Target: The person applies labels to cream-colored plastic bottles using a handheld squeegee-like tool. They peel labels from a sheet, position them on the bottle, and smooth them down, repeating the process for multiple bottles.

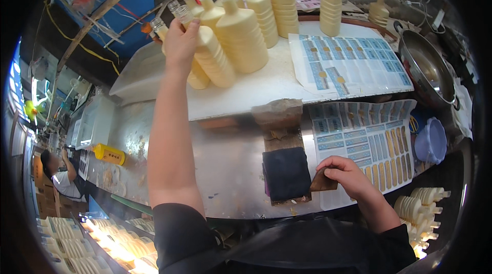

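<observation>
My left hand [182, 43] reaches to the far left of the white raised board, its fingers closed round the neck of a cream ribbed bottle [212, 59]. Several more cream bottles [243, 36] stand close beside and behind it, all with clear necks. At the right of the metal bench, my right hand [347, 175] pinches a brown flat scraper-like piece [324, 181]. Just left of that piece lies a folded black cloth pad [287, 173] on a worn strip of board. A sheet of blue and gold labels [366, 146] extends under and beyond my right hand.
Another label sheet [348, 64] lies on the raised board [271, 82]. A metal pan [428, 64] and a purple bowl [430, 141] stand at the right. Leftward are a yellow container [108, 154] and a clear bin [95, 123]. Bottles [420, 210] fill the lower right; another person [64, 176] sits far left.
</observation>
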The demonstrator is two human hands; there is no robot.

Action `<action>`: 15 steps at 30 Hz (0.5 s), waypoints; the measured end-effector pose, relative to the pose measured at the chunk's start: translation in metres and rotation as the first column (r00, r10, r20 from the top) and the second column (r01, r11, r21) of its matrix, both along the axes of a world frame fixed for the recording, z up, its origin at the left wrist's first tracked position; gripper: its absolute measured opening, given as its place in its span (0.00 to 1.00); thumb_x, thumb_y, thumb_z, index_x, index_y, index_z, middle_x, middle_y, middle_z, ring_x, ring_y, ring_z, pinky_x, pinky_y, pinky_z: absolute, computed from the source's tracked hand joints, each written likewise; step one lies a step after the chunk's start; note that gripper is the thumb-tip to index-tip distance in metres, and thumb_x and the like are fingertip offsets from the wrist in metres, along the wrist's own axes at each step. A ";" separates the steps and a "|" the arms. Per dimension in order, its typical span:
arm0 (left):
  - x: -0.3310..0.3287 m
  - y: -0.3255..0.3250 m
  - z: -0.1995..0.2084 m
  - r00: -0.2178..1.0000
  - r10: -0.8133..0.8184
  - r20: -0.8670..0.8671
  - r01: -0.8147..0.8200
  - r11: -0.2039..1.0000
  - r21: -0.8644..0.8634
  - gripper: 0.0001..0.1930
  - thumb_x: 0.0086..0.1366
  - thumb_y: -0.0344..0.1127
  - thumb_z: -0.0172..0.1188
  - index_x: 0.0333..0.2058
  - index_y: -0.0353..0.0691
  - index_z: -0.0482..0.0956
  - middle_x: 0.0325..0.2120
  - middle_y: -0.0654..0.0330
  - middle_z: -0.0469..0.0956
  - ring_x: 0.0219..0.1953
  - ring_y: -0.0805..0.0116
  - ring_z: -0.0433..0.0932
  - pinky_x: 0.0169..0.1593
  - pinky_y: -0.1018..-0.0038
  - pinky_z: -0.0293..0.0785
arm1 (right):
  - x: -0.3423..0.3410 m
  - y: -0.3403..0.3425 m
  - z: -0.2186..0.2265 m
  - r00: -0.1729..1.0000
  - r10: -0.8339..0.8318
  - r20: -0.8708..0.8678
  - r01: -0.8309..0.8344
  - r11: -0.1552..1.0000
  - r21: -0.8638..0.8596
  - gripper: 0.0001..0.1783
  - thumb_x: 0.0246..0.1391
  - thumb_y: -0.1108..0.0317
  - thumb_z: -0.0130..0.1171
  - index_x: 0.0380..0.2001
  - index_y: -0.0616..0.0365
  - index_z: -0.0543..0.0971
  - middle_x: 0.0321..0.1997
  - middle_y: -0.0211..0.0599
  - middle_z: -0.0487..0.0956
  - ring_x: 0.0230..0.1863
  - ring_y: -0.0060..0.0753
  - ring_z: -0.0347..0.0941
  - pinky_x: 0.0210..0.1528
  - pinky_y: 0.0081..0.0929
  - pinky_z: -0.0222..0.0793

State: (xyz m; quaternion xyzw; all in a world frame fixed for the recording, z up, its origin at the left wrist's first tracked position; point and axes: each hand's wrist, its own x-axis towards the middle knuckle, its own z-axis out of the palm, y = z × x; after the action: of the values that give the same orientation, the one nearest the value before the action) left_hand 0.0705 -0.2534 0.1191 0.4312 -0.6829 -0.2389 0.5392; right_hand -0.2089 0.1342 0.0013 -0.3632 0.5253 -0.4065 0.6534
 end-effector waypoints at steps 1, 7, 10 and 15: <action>-0.001 0.017 0.006 0.998 0.027 0.053 -0.026 0.999 -0.022 0.17 0.67 0.41 0.67 0.49 0.38 0.81 0.40 0.58 0.85 0.40 0.71 0.81 0.48 0.72 0.74 | 0.000 0.000 -0.001 1.000 -0.011 0.000 0.011 1.000 -0.001 0.11 0.63 0.73 0.54 0.45 0.59 0.83 0.38 0.25 0.82 0.40 0.16 0.75 0.45 0.19 0.71; -0.012 0.122 0.040 0.994 0.053 0.100 -0.016 0.941 -0.337 0.15 0.60 0.42 0.75 0.38 0.37 0.84 0.29 0.63 0.86 0.29 0.76 0.81 0.36 0.77 0.75 | 0.005 -0.009 0.008 0.997 -0.053 -0.049 0.046 0.989 -0.140 0.10 0.60 0.74 0.55 0.40 0.59 0.84 0.38 0.26 0.80 0.42 0.17 0.72 0.45 0.20 0.70; -0.021 0.169 0.055 0.998 -0.059 0.003 0.058 0.972 -0.229 0.16 0.57 0.42 0.77 0.35 0.36 0.84 0.26 0.64 0.84 0.26 0.79 0.78 0.31 0.80 0.72 | 0.012 -0.025 0.017 0.943 -0.096 -0.318 -0.015 0.944 -0.330 0.09 0.62 0.70 0.58 0.41 0.64 0.82 0.43 0.31 0.80 0.40 0.21 0.75 0.46 0.23 0.71; -0.057 0.204 0.001 0.997 -0.036 0.067 0.025 0.987 0.159 0.21 0.53 0.47 0.78 0.31 0.35 0.81 0.23 0.67 0.78 0.26 0.80 0.73 0.31 0.78 0.71 | 0.045 -0.035 0.036 0.919 -0.136 -0.369 -0.019 0.921 -0.388 0.33 0.57 0.60 0.66 0.64 0.59 0.69 0.51 0.44 0.83 0.34 0.27 0.80 0.41 0.27 0.75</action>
State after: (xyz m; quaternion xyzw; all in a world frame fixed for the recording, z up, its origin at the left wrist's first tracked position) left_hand 0.0134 -0.0491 0.1203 0.4699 -0.6869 -0.2852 0.4755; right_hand -0.1637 0.0993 0.0372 -0.5412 0.5653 -0.4410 0.4395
